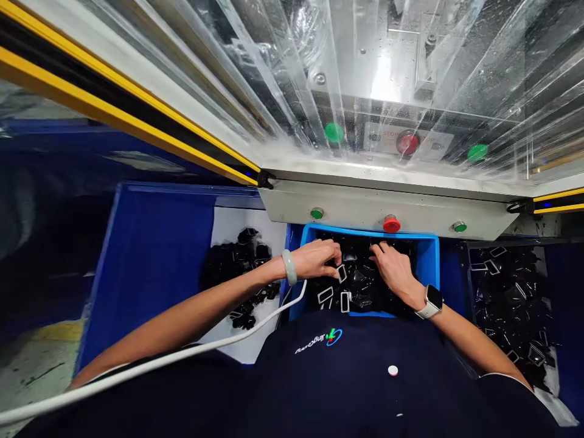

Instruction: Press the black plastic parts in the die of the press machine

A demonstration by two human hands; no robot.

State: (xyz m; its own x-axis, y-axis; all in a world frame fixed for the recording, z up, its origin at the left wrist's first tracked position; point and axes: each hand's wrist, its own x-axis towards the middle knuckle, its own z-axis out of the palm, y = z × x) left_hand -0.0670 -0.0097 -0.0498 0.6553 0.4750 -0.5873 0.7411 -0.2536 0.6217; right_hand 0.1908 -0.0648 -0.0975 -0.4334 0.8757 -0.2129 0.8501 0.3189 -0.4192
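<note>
A blue bin in front of me holds many small glossy black parts, some with pale rectangular rims. My left hand, with a pale bangle at its wrist, reaches in from the left. Its thumb and fingers pinch a small black part with a pale rectangular rim. On the other side my right hand, wearing a watch, dips into the pile with curled fingers. Whatever lies between those fingertips is hidden. Two more rimmed parts, a tilted one and an upright one, lie near me.
Behind the bin runs a machine panel with a red button and two green ones. Black parts lie on a white sheet at left and in a tray at right. A white cable crosses below my left arm.
</note>
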